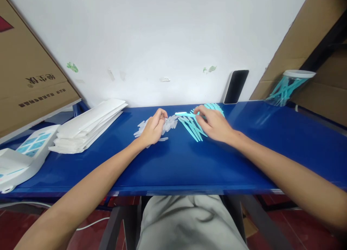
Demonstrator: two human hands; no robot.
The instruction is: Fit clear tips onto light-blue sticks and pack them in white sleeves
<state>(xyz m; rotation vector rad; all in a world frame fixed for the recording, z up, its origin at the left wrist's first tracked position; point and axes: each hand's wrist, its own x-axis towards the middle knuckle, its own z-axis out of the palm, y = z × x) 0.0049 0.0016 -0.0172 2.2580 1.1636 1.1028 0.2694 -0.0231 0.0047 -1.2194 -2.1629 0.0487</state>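
Observation:
My right hand [213, 123] pinches a slim turquoise stick with a pale, bright tip, which looks like an eyebrow razor [185, 114]. The tip points left, towards my other hand. Beneath and behind my right hand lies a loose pile of similar turquoise razors [192, 129], partly hidden by it. My left hand [155, 126] is closed, its fingers curled together over the translucent plastic caps [170, 123]. Whatever those fingers may hold is hidden. Caps stick out on both sides of the left hand, several lying between the two hands.
White paper-like sleeves [89, 125] are stacked on the blue table [179, 167], left of the caps. Beyond them sits a white and blue plastic device [32, 152]. A phone [236, 86] leans on the wall. A clear jar [288, 87] of turquoise sticks stands far right, by cardboard.

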